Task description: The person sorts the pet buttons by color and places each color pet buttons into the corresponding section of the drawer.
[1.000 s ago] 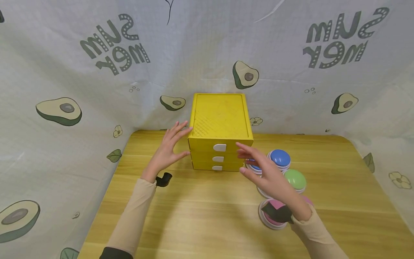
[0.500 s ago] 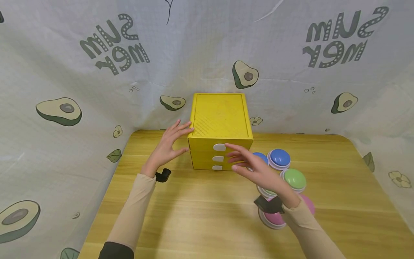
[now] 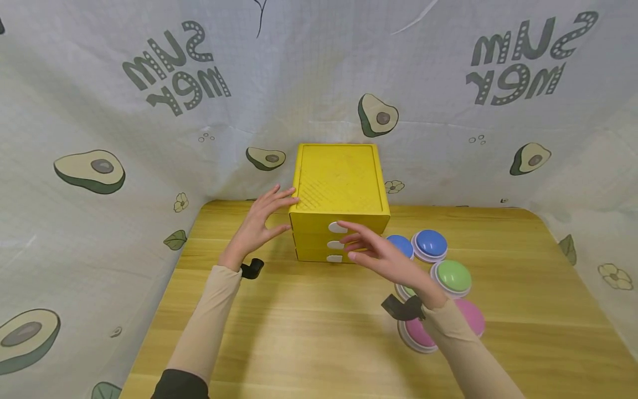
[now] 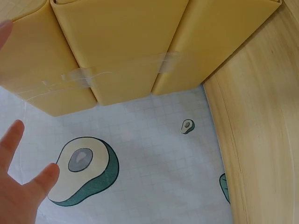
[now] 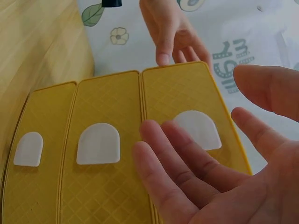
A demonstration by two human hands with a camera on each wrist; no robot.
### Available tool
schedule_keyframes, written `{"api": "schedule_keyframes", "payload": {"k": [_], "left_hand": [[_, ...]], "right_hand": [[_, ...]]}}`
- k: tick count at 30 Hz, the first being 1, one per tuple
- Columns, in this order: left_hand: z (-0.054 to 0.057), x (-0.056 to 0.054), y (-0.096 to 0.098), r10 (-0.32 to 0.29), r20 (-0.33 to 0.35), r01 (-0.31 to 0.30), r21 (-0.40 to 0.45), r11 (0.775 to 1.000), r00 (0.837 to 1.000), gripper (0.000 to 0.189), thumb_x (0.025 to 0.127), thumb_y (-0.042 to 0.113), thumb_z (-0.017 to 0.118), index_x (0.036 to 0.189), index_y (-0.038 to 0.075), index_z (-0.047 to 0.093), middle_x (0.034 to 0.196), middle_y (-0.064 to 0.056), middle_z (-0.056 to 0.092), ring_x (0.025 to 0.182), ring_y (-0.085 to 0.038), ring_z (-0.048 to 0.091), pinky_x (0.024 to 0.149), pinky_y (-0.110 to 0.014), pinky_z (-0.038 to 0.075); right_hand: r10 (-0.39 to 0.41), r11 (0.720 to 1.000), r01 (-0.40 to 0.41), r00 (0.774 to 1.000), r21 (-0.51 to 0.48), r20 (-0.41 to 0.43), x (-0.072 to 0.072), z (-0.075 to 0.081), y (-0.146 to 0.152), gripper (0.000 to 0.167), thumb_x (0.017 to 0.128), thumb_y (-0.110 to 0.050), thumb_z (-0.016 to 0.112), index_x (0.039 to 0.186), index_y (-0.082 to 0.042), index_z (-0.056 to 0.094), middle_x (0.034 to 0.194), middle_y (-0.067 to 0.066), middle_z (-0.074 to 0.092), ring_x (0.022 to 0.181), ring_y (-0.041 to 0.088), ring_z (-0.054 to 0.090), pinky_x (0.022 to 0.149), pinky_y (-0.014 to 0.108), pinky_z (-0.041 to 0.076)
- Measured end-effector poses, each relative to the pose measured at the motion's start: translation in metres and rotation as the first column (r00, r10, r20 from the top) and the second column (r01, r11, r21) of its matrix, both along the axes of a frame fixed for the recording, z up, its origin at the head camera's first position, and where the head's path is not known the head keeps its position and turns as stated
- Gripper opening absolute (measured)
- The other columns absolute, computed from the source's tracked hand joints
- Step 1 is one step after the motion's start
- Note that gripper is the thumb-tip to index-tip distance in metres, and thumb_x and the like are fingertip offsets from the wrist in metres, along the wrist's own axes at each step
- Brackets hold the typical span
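Observation:
A yellow cabinet of three stacked drawers stands at the back of the table, each drawer front bearing a white tab handle. My left hand is at its left side, fingers spread, fingertips right at the top left edge. The right wrist view also shows this left hand with its thumb by the top drawer's edge. In front of the cabinet is my right hand, fingers extended and holding nothing. Its index fingertip overlaps the top tab handle; in the right wrist view, its fingers partly cover that top tab handle.
Right of the cabinet, several round domed buttons with white bases sit on the wooden table: a blue one, a green one, a pink one and others partly behind my right arm. An avocado-print cloth hangs behind the cabinet.
My right hand has moved left across the cabinet front, to the top tab handle. My left hand has shifted only slightly at the cabinet's side. The drawers stay closed.

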State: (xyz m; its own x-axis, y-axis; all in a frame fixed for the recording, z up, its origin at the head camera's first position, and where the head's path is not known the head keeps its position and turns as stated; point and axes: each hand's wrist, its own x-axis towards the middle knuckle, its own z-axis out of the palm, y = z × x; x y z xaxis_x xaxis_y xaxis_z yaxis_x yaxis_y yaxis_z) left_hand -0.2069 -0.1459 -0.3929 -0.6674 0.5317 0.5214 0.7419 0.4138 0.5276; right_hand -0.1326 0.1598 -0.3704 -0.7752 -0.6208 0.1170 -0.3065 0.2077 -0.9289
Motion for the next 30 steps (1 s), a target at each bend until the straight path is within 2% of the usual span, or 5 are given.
{"api": "schedule_keyframes", "payload": {"k": [6, 14, 19, 28, 30], "left_hand": [[-0.001, -0.003, -0.002, -0.015, 0.020, 0.015, 0.008, 1.000, 1.000, 0.058, 0.081, 0.007, 0.076, 0.134, 0.011, 0.054, 0.148, -0.007, 0.040, 0.142, -0.027, 0.020, 0.113, -0.052, 0.015], [-0.001, -0.003, -0.002, -0.032, 0.040, 0.031, 0.011, 0.999, 0.999, 0.056, 0.083, 0.008, 0.074, 0.136, 0.012, 0.053, 0.149, -0.006, 0.039, 0.141, -0.028, 0.023, 0.113, -0.051, 0.018], [-0.002, -0.002, -0.003, -0.035, 0.047, 0.034, 0.021, 0.999, 0.998, 0.057, 0.084, 0.007, 0.074, 0.136, 0.012, 0.053, 0.149, -0.005, 0.039, 0.141, -0.027, 0.024, 0.113, -0.050, 0.019], [-0.002, -0.002, -0.002, -0.034, 0.056, 0.032, 0.022, 0.999, 0.998, 0.058, 0.083, 0.004, 0.074, 0.136, 0.012, 0.053, 0.150, -0.004, 0.038, 0.141, -0.023, 0.025, 0.114, -0.044, 0.019], [-0.003, -0.003, -0.002, -0.036, 0.058, 0.035, 0.024, 0.999, 0.998, 0.058, 0.083, 0.004, 0.073, 0.136, 0.012, 0.053, 0.149, -0.005, 0.038, 0.141, -0.023, 0.025, 0.114, -0.043, 0.019]], "right_hand": [[0.018, 1.000, -0.017, 0.998, -0.022, 0.063, -0.010, -0.007, -0.002, 0.057, 0.099, -0.010, 0.053, 0.151, -0.014, 0.029, 0.132, 0.025, 0.047, 0.119, 0.043, 0.048, 0.095, 0.037, 0.047], [0.024, 0.999, -0.018, 0.991, -0.047, 0.132, -0.017, -0.010, -0.001, 0.053, 0.101, -0.015, 0.051, 0.149, -0.016, 0.031, 0.137, 0.022, 0.046, 0.120, 0.041, 0.049, 0.099, 0.057, 0.039], [0.038, 0.996, -0.026, 0.987, -0.083, 0.156, -0.019, -0.011, -0.002, 0.051, 0.101, -0.014, 0.051, 0.148, -0.014, 0.033, 0.140, 0.022, 0.045, 0.121, 0.042, 0.048, 0.101, 0.057, 0.037], [0.015, 0.995, 0.003, 0.984, -0.098, 0.180, -0.018, -0.009, -0.004, 0.048, 0.100, -0.014, 0.052, 0.146, -0.017, 0.038, 0.140, 0.020, 0.046, 0.121, 0.041, 0.049, 0.101, 0.057, 0.037], [0.011, 0.995, 0.007, 0.983, -0.099, 0.184, -0.017, -0.008, -0.004, 0.048, 0.100, -0.013, 0.052, 0.146, -0.015, 0.038, 0.139, 0.021, 0.046, 0.121, 0.041, 0.049, 0.101, 0.054, 0.038]]}}
